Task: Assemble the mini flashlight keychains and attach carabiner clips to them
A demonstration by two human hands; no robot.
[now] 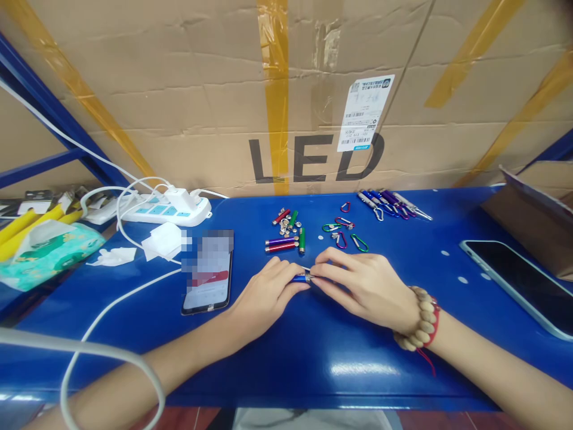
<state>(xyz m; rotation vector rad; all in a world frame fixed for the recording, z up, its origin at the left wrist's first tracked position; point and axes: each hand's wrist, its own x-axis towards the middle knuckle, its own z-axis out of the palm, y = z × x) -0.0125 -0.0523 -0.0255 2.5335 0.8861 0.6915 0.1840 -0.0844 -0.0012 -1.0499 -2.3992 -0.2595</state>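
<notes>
My left hand (273, 286) grips a small blue flashlight tube (299, 278) between thumb and fingers, low over the blue table. At the tube's right end, the thumb and fingertips of my right hand (358, 283) pinch its silver end; whether a separate small part is between them is hidden. Just beyond lie a purple tube (280, 241), a red tube (281, 247) and a green tube (302, 240), with small silver caps (285, 227) behind them. Several carabiners, among them a green one (359, 242), rest farther right.
Finished-looking penlights with clips (389, 203) lie in a row at the back right. A lit phone (208, 275) is left of my hands, a dark phone (523, 286) at the right. A power strip (165, 209) with white cables stands back left. A large cardboard box (201, 119) walls the back.
</notes>
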